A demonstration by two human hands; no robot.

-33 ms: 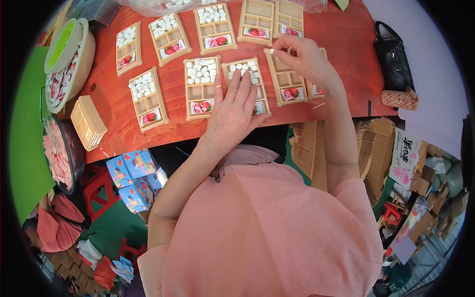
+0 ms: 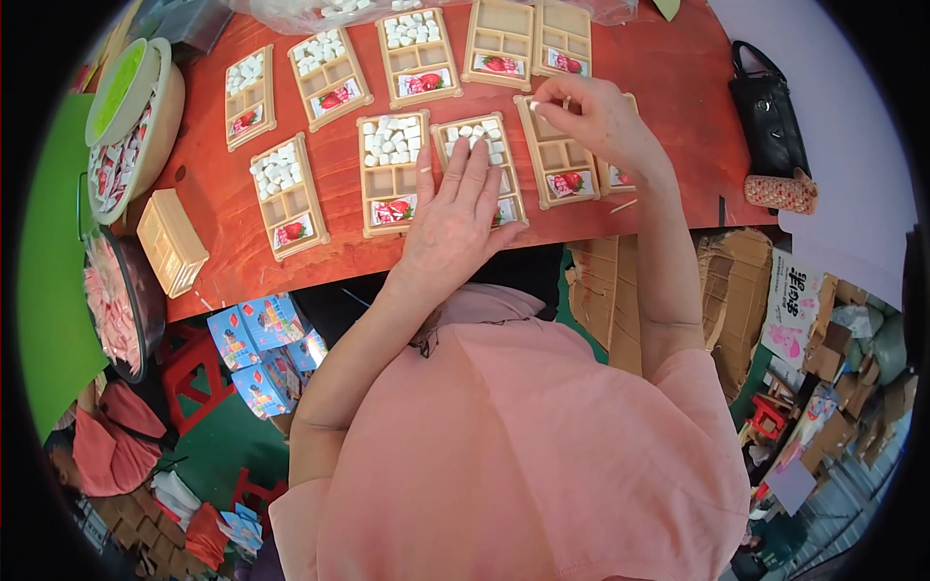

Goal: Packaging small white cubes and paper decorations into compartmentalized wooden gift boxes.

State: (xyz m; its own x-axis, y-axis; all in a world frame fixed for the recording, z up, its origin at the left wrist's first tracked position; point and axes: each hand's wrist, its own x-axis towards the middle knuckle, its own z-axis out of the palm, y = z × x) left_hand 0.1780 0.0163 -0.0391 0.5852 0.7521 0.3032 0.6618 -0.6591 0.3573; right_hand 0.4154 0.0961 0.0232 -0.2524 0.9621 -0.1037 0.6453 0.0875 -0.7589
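Note:
My left hand (image 2: 453, 198) lies flat with fingers stretched out across a beige compartment tray (image 2: 492, 120), its fingertips at the white marshmallows (image 2: 475, 132) in the large section. Just left, another tray (image 2: 366, 179) holds marshmallows and a strawberry-printed sachet (image 2: 394, 210). Over the tray to the right (image 2: 544, 145), my right hand (image 2: 593, 114) is closed in a pinch, a small white marshmallow (image 2: 535, 105) showing at its fingertips. That tray has a strawberry sachet (image 2: 569, 183) at its near end; my hand partly covers it and a further tray beside it.
More trays stand in a back row (image 2: 421, 58) on the red table (image 2: 208, 97). Stacked empty trays (image 2: 172, 242) sit at the left edge, by a basin of sachets (image 2: 170, 126) and a bowl of pink packets (image 2: 114, 310). A black bag (image 2: 767, 116) lies at right.

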